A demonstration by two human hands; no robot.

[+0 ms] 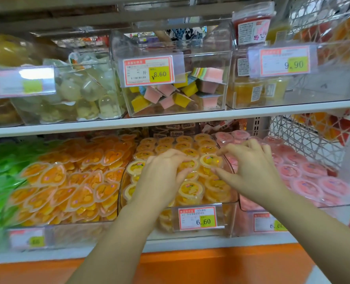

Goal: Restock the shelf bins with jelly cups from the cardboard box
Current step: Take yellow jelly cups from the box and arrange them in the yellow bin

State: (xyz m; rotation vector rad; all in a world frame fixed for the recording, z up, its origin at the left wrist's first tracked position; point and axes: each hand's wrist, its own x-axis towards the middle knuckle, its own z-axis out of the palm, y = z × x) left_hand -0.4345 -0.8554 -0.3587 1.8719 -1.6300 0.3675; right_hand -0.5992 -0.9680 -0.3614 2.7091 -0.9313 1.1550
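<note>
Forearms: both reached up from the bottom edge, over an orange shelf base (pixel 211 265), toward the lower shelf.
Price tag: a 6.60 label (pixel 198 218) was clipped to the front of the clear bin (pixel 229 201).
Task's thing: yellow jelly cups (pixel 190 188) lay heaped in that bin, foil lids mostly up; the cardboard box was out of view.
Left hand (pixel 165 171): knuckles up, its fingers curled down onto the heap. Whether they gripped a cup could not be told.
Right hand (pixel 250 171): thumb and forefinger pinched the held cup (pixel 211 160) across its rim, the other fingers spread above.
Handling: these looked like light, thin plastic cups with smooth, likely slippery walls and peel-off lids. The stiff rim seemed the place to grip; squeezing the soft wall or pressing the lid risked a burst seal.
Neighbours: orange heart-shaped jellies (pixel 67 181) filled the bin on the left and pink jelly cups (pixel 305 181) the bin on the right.
Upper shelf: a bin of pink and yellow square jellies (pixel 170 95) sat beyond.
</note>
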